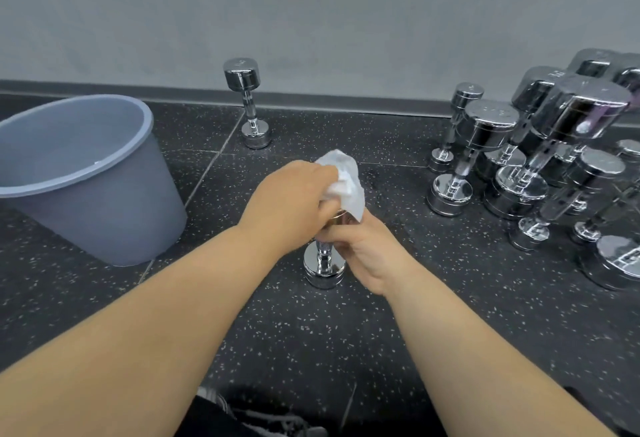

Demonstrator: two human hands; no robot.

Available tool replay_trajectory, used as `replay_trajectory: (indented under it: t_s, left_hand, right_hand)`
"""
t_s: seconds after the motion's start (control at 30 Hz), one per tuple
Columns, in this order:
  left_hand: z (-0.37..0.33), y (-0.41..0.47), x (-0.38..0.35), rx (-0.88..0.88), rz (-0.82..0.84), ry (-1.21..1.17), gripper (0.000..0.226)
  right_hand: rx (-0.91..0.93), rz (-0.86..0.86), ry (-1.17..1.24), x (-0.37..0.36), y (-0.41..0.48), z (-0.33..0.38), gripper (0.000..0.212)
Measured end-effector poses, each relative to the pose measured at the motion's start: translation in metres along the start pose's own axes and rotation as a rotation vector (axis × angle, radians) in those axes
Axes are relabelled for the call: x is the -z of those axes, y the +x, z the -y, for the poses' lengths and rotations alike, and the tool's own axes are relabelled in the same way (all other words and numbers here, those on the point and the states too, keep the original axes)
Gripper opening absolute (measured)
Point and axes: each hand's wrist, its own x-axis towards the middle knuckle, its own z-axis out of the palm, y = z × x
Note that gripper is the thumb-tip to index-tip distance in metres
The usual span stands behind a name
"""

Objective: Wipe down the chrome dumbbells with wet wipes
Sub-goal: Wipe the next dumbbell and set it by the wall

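A small chrome dumbbell [324,268] stands upright on the dark speckled floor in the middle of the view. My left hand [291,202] grips a crumpled white wet wipe [346,183] and holds it against the dumbbell's upper head, which is mostly hidden. My right hand [363,249] is wrapped round the handle just below that head. The bottom head rests flat on the floor.
A grey plastic bucket [104,214] stands at the left. One upright chrome dumbbell [247,104] stands by the wall behind. Several chrome dumbbells [540,156] of different sizes crowd the right side. A grey wall and skirting run across the back.
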Motion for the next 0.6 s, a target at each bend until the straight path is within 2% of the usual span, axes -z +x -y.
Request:
replay_trajectory:
  t_s: [0.07, 0.17, 0.23, 0.27, 0.37, 0.43, 0.53, 0.6]
  left_hand:
    - [0.004, 0.003, 0.003, 0.032, 0.02, 0.023, 0.029]
    - [0.019, -0.011, 0.003, -0.059, 0.017, 0.045, 0.033]
    - [0.005, -0.02, 0.002, -0.133, 0.072, -0.022, 0.047]
    - [-0.007, -0.02, -0.001, -0.128, 0.112, -0.04, 0.047]
    - [-0.021, -0.01, -0.012, -0.024, 0.073, 0.014, 0.034]
    - [-0.01, -0.015, -0.015, -0.108, 0.005, 0.022, 0.041]
    - [-0.003, -0.02, -0.011, -0.243, 0.122, 0.01, 0.063]
    - [0.001, -0.014, -0.012, -0.171, 0.176, 0.019, 0.06]
  right_hand:
    - [0.009, -0.036, -0.067, -0.002, 0.001, -0.004, 0.044]
    - [0.015, -0.057, -0.126, -0.001, 0.001, -0.011, 0.037]
    - [0.007, -0.067, -0.16, -0.005, 0.001, -0.012, 0.026]
    - [0.002, -0.069, -0.211, -0.007, 0.001, -0.012, 0.024]
    - [0.0, -0.086, -0.237, -0.008, 0.001, -0.013, 0.035]
    - [-0.012, -0.098, -0.194, -0.006, -0.002, -0.014, 0.034]
    - [0.002, -0.087, -0.187, -0.005, -0.002, -0.017, 0.033]
    - [0.018, -0.086, -0.17, -0.006, -0.001, -0.019, 0.033]
